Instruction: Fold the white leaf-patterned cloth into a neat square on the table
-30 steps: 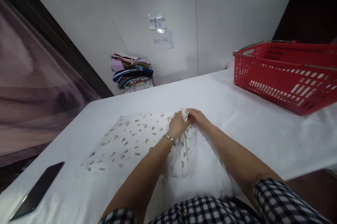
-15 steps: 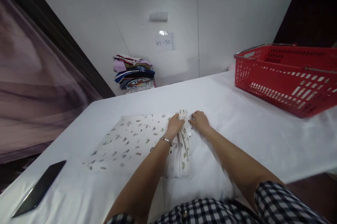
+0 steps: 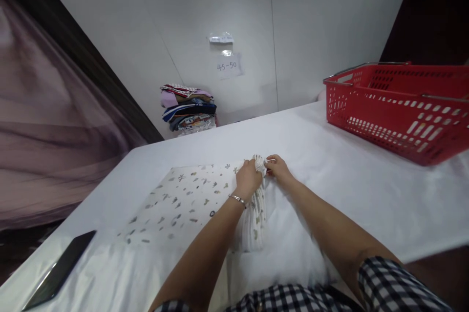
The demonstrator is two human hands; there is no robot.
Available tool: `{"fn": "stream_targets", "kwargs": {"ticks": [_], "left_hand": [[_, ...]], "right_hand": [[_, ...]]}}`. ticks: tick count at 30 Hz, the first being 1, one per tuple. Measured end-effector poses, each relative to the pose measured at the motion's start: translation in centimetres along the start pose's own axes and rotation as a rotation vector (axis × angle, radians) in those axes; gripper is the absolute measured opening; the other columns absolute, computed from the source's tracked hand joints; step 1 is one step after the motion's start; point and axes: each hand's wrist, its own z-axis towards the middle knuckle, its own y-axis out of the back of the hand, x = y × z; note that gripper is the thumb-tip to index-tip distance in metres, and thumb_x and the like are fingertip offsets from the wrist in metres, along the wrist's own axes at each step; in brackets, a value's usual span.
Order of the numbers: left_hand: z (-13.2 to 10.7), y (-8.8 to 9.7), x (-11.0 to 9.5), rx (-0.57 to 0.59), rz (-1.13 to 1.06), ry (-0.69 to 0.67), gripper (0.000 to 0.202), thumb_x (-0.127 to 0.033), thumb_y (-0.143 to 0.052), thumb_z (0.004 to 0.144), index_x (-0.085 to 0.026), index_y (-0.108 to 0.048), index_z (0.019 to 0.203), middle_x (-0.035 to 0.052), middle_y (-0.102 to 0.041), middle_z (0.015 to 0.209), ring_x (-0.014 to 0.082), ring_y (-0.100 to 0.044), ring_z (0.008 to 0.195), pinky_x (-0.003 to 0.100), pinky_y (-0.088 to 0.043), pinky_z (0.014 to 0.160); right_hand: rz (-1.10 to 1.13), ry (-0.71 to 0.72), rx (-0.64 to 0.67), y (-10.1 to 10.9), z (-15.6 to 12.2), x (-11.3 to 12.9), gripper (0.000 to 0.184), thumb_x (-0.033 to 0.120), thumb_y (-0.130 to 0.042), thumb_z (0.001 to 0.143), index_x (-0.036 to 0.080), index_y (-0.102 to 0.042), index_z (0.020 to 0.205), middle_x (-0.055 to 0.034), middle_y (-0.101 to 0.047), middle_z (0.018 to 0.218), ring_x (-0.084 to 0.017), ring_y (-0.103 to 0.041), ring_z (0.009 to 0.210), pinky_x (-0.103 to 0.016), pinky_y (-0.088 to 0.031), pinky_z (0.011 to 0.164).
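Left hand (image 3: 249, 178) was wrapped round the bunched pleats of the printed cloth (image 3: 190, 199), apparently to keep the folds together, while its flat part lay leftward on the white table (image 3: 300, 136). Right hand (image 3: 280, 170) had fingers curled at the pleats' far right edge, perhaps steadying it; whether they pinched fabric could not be told. Left forearm (image 3: 205, 248) hid some cloth. Farther right, the view cut off a red basket (image 3: 395, 121); beyond, left of centre, were stacked fabrics (image 3: 188, 109), and an upper note (image 3: 221, 38) looked unreadable.

Matt printed cloth (image 3: 194, 195), smooth white cloth table cover (image 3: 366, 195), plastic basket (image 3: 395, 116), glossy black slab (image 3: 60, 273), shiny metal bracelet (image 3: 238, 199)
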Motion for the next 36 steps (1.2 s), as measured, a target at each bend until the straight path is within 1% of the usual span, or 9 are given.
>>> {"fn": "stream_targets", "kwargs": {"ticks": [4, 7, 12, 16, 19, 22, 25, 30, 36], "left_hand": [[0.1, -0.1, -0.2, -0.001, -0.032, 0.0, 0.028, -0.024, -0.046, 0.079, -0.019, -0.053, 0.106, 0.0082, -0.056, 0.102, 0.0215, -0.058, 0.088, 0.03, -0.042, 0.071], [0.0, -0.1, -0.1, -0.014, -0.035, -0.004, 0.027, -0.025, -0.044, 0.081, -0.019, -0.052, 0.106, 0.0084, -0.056, 0.102, 0.0209, -0.058, 0.089, 0.03, -0.042, 0.072], [-0.1, -0.4, -0.2, 0.024, -0.007, -0.041, 0.034, -0.025, -0.043, 0.082, -0.019, -0.047, 0.115, 0.0094, -0.054, 0.108, 0.0212, -0.057, 0.093, 0.03, -0.041, 0.074], [-0.1, -0.5, -0.1, 0.062, 0.002, -0.057, 0.037, -0.024, -0.043, 0.082, -0.019, -0.044, 0.118, 0.0093, -0.053, 0.109, 0.0209, -0.056, 0.096, 0.03, -0.041, 0.076], [-0.3, -0.5, -0.1, 0.07, -0.001, -0.076, 0.037, -0.024, -0.044, 0.082, -0.019, -0.043, 0.119, 0.009, -0.052, 0.111, 0.0206, -0.056, 0.096, 0.03, -0.042, 0.077], [-0.4, -0.6, -0.2, 0.078, -0.006, -0.105, 0.036, -0.025, -0.045, 0.081, -0.02, -0.044, 0.117, 0.0085, -0.052, 0.111, 0.0207, -0.055, 0.097, 0.029, -0.042, 0.078], [-0.4, -0.8, -0.3, 0.101, 0.0, -0.112, 0.035, -0.024, -0.046, 0.081, -0.02, -0.045, 0.116, 0.0086, -0.051, 0.11, 0.0212, -0.055, 0.099, 0.03, -0.042, 0.079], [-0.4, -1.0, -0.1, 0.135, -0.011, -0.119, 0.041, -0.027, -0.049, 0.08, -0.022, -0.042, 0.121, 0.0087, -0.049, 0.114, 0.022, -0.054, 0.101, 0.031, -0.042, 0.08], [-0.6, -0.7, -0.2, 0.171, -0.057, -0.11, 0.052, -0.027, -0.051, 0.076, -0.023, -0.038, 0.126, 0.0086, -0.048, 0.115, 0.0222, -0.055, 0.099, 0.03, -0.042, 0.078]], "right_hand": [[0.177, -0.012, 0.018, -0.1, -0.2, 0.5, 0.033, 0.019, -0.062, 0.053, 0.022, -0.046, 0.082, 0.008, -0.051, 0.061, -0.008, -0.05, 0.044, -0.022, -0.043, 0.042], [0.269, -0.019, 0.047, 0.0, -0.3, 0.8, 0.036, 0.017, -0.064, 0.051, 0.022, -0.048, 0.083, 0.0068, -0.054, 0.064, -0.008, -0.051, 0.046, -0.022, -0.043, 0.042], [0.375, -0.041, 0.089, -0.1, -0.5, 0.7, 0.04, 0.014, -0.066, 0.052, 0.022, -0.051, 0.088, 0.006, -0.056, 0.065, -0.008, -0.052, 0.049, -0.022, -0.045, 0.045], [0.418, -0.063, 0.128, -0.1, -0.6, 0.8, 0.043, 0.02, -0.069, 0.058, 0.022, -0.05, 0.096, 0.006, -0.056, 0.063, -0.01, -0.054, 0.052, -0.022, -0.045, 0.047], [0.408, -0.088, 0.125, -0.1, -0.6, 0.8, 0.046, 0.027, -0.072, 0.061, 0.022, -0.049, 0.101, 0.0073, -0.054, 0.058, -0.009, -0.052, 0.049, -0.021, -0.043, 0.046], [0.319, -0.082, 0.082, -0.2, -0.6, 0.8, 0.049, 0.032, -0.074, 0.06, 0.022, -0.051, 0.102, 0.0074, -0.054, 0.059, -0.009, -0.052, 0.05, -0.019, -0.039, 0.045], [0.245, -0.086, 0.036, -0.3, -0.7, 0.9, 0.051, 0.031, -0.076, 0.058, 0.021, -0.052, 0.102, 0.0068, -0.053, 0.063, -0.009, -0.053, 0.054, -0.019, -0.039, 0.047], [0.235, -0.107, -0.001, -0.3, -0.8, 1.0, 0.047, 0.024, -0.073, 0.059, 0.02, -0.052, 0.1, 0.0067, -0.051, 0.062, -0.01, -0.053, 0.054, -0.021, -0.042, 0.049], [0.211, -0.126, 0.0, -0.5, -1.1, 1.6, 0.042, 0.029, -0.069, 0.065, 0.019, -0.051, 0.102, 0.0037, -0.055, 0.068, -0.011, -0.056, 0.057, -0.021, -0.043, 0.048]]}}
